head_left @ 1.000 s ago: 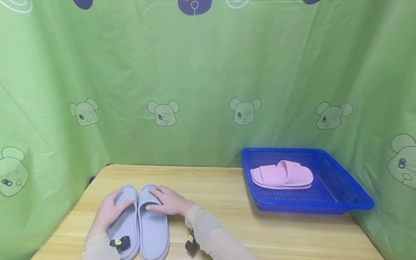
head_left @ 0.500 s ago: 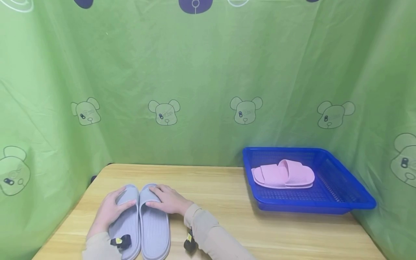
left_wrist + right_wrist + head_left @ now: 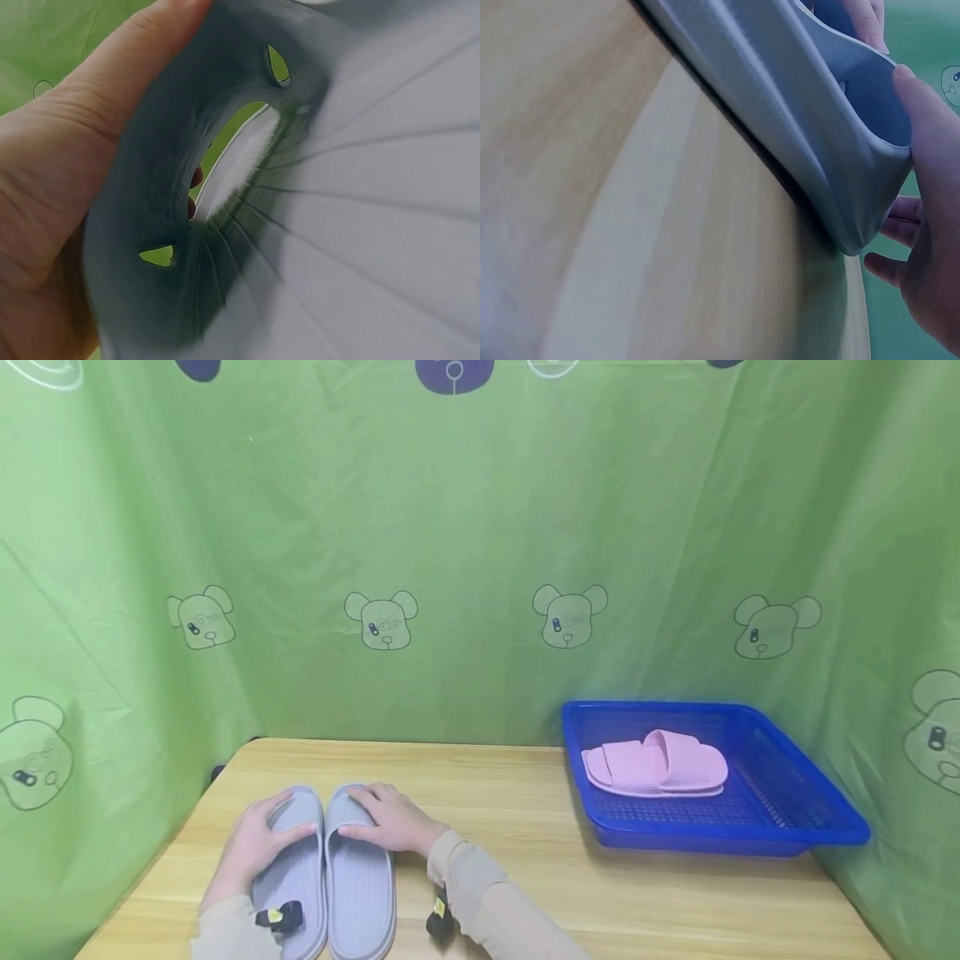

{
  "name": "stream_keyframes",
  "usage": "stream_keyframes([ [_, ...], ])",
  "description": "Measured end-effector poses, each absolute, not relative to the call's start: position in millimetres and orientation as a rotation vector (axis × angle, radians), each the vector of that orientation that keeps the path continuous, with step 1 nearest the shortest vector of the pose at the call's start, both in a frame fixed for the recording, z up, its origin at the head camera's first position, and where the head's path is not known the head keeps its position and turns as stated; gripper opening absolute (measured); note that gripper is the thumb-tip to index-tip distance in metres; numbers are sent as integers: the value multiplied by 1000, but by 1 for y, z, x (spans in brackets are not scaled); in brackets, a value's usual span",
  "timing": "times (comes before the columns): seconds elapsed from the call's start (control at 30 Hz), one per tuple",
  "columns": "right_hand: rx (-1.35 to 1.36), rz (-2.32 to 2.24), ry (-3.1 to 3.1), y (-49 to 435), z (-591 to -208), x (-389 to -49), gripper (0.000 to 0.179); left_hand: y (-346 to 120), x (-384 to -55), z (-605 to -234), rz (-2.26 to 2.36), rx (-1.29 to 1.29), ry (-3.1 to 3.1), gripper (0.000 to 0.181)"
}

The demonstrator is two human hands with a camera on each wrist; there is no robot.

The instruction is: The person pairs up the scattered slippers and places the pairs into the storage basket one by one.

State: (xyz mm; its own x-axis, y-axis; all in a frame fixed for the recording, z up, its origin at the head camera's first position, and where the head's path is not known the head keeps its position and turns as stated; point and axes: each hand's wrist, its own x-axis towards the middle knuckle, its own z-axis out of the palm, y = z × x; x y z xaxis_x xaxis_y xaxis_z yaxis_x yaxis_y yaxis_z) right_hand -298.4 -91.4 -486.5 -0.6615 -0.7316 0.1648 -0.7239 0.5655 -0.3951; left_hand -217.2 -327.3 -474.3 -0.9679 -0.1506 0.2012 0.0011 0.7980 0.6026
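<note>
On the wooden table [image 3: 480,793], near left, the half-curled left hand [image 3: 252,845] and right hand [image 3: 399,821] grip the left grey slide [image 3: 291,881] and right grey slide [image 3: 362,889] by their straps [image 3: 346,813] (toes far), where even pressure should keep both aligned.

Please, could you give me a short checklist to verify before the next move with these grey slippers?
1. Left hand grips the left grey slipper: ok.
2. Right hand grips the right grey slipper: ok.
3. Both grey slippers side by side, pointing the same way: ok.
4. Both grey slippers pressed fully flat on the wooden table: cannot tell.
5. Bare floor visible in the blue basket, beside the pink slipper: ok.
6. Grey slippers inside the blue basket: not ok, both are outside it.
</note>
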Motion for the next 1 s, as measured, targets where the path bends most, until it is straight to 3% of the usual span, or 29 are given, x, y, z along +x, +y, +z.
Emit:
stream_keyframes([
  [1.0, -1280, -725, 2899, -62, -473, -306, 76, -314, -216, -442, -756, 140, -2757, 99],
])
